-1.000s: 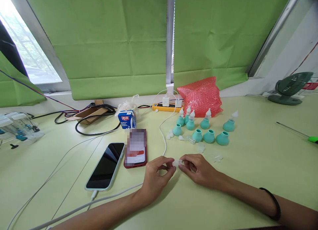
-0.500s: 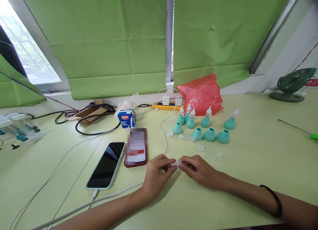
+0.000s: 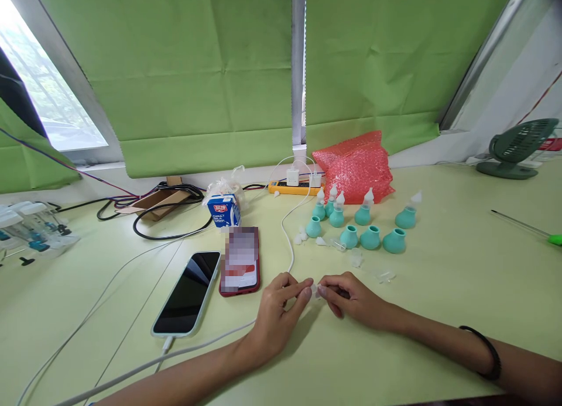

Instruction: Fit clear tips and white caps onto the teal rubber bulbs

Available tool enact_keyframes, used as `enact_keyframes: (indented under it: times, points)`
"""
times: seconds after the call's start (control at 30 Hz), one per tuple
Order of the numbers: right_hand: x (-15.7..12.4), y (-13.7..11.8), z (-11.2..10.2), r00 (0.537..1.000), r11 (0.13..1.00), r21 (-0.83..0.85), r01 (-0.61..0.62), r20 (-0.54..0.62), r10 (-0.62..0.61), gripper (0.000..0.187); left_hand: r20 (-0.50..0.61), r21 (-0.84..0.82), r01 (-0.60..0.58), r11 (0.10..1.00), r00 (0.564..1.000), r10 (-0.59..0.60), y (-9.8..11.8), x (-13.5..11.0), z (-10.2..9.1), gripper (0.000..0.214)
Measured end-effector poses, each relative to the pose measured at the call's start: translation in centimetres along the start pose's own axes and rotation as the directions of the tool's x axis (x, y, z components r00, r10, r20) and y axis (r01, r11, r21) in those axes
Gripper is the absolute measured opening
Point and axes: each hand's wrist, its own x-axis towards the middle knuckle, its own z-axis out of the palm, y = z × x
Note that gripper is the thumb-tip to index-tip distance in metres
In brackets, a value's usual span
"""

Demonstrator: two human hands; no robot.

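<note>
Between my two hands is a small translucent plastic piece [image 3: 315,292], mostly covered by my fingers. My left hand [image 3: 283,312] is closed in a pinch on its left end. From the other side, my right hand [image 3: 353,300] pinches it with thumb and forefinger. Behind my hands stand several teal squeeze bulbs; one uncapped teal bulb [image 3: 370,238] shows its round mouth, while another bulb [image 3: 362,215] carries a clear pointed nozzle [image 3: 369,196]. Loose clear pieces [image 3: 386,277] and white tips [image 3: 321,241] lie in front of the bulbs.
Two phones, one black-screened [image 3: 188,292] and one red-cased [image 3: 240,260], lie left of my hands. A milk carton [image 3: 224,210], coiled black cable [image 3: 140,227], yellow power strip [image 3: 285,189] and red bubble-wrap bag [image 3: 353,167] sit behind. A screwdriver [image 3: 522,223] and fan [image 3: 518,148] are rightward.
The small plastic piece has turned between my fingertips. My right fingers have shifted slightly and my left fingertips sit a little differently. The bulbs and loose pieces stay in place.
</note>
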Motion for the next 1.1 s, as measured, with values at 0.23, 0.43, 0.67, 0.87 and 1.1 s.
enact_keyframes:
  times: [0.23, 0.43, 0.67, 0.87, 1.1]
  points:
    - [0.3, 0.2, -0.2, 0.998, 0.985, 0.163, -0.059, 0.011, 0.058, 0.038, 0.048, 0.163, -0.122, 0.979, 0.992, 0.116, 0.5, -0.3, -0.4, 0.033]
    - [0.4, 0.4, -0.3, 0.996, 0.970, 0.223, -0.093, 0.026, 0.089, 0.041, 0.041, 0.328, -0.244, 0.913, 0.969, 0.244, 0.0, -0.5, 0.2, 0.038]
    - [0.5, 0.5, -0.2, 0.994, 0.964, 0.243, -0.109, 0.052, 0.100, 0.042, 0.067, 0.322, -0.258, 0.911, 0.966, 0.250, -0.3, -0.5, 0.3, 0.032]
    - [0.4, 0.6, -0.2, 0.994, 0.965, 0.242, -0.098, 0.062, 0.085, 0.038, 0.085, 0.239, -0.284, 0.928, 0.959, 0.272, -0.2, -0.4, 0.3, 0.026]
    - [0.2, 0.5, -0.2, 0.997, 0.975, 0.213, -0.060, 0.066, 0.047, 0.038, 0.121, 0.175, -0.309, 0.935, 0.949, 0.291, -0.7, -0.4, 0.5, 0.027]
